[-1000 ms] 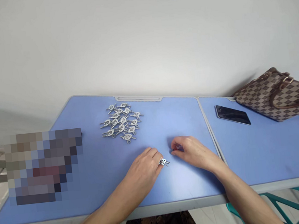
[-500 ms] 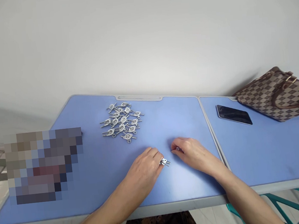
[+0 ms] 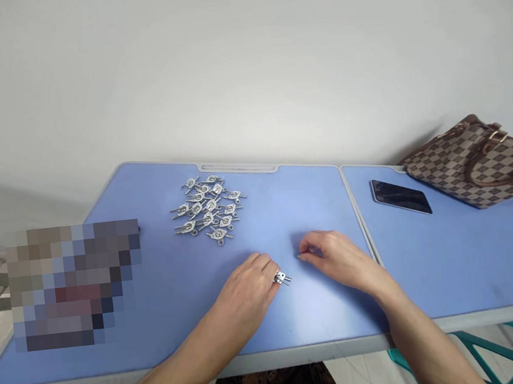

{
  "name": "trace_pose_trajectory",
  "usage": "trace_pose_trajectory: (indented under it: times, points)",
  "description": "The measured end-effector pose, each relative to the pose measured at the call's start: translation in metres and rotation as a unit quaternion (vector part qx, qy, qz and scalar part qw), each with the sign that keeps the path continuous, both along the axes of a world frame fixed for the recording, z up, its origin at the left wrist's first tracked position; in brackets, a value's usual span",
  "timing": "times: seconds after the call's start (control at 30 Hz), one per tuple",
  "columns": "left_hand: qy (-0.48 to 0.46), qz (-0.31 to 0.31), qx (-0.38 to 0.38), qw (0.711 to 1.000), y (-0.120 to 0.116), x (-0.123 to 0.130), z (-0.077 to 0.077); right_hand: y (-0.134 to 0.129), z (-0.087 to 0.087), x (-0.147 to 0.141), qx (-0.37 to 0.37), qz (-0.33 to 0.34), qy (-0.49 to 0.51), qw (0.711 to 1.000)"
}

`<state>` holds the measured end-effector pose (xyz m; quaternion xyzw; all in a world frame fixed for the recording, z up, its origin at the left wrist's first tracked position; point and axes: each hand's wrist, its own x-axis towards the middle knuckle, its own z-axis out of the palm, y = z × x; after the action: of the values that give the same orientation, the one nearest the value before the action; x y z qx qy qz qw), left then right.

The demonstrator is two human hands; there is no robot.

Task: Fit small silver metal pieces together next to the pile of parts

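My left hand point(image 3: 252, 281) is closed around a small silver metal piece point(image 3: 282, 278), made of a flat plate with a hole and thin prongs that point to the right. Its other end is hidden under my fingers. To the right and a little farther back, my right hand point(image 3: 331, 254) pinches a tiny shiny metal part point(image 3: 313, 249). Most of that part is covered by my curled fingers. Beyond my left hand, several similar silver metal pieces point(image 3: 207, 206) with oval plates, rods and small rings lie in a loose cluster.
Both hands are over a blue table point(image 3: 285, 201) with a grey rim. On the adjoining table to the right lie a black phone point(image 3: 401, 197) and a checkered brown handbag point(image 3: 468, 163). A pixelated patch point(image 3: 78, 290) hides the left side. Teal stools point(image 3: 488, 351) show below.
My right hand has shifted slightly right, away from my left hand, with its fingers still pinched. My left hand keeps its hold on the metal piece in nearly the same spot.
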<state>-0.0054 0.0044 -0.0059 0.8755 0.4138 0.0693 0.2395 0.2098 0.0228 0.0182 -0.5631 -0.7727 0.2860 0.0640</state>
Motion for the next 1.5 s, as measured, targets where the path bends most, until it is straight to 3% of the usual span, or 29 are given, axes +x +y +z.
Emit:
trace_pose_trajectory:
  times: [0.47, 0.77, 1.03, 1.5]
  points:
    - [0.004, -0.001, 0.0, 1.0, 0.002, 0.002, 0.001, 0.0, -0.009, -0.005, 0.027, 0.069, -0.006, 0.997]
    - [-0.013, -0.006, 0.026, 1.0, -0.001, 0.0, -0.004, -0.011, -0.008, -0.019, 0.003, 0.123, 0.052, 0.991]
    - [-0.005, -0.005, 0.026, 1.0, -0.002, 0.0, -0.002, -0.011, -0.01, -0.021, -0.035, 0.109, 0.074, 0.991]
    - [-0.01, -0.002, 0.028, 1.0, -0.002, 0.001, -0.003, -0.002, 0.003, -0.034, -0.089, 0.06, 0.043, 0.993]
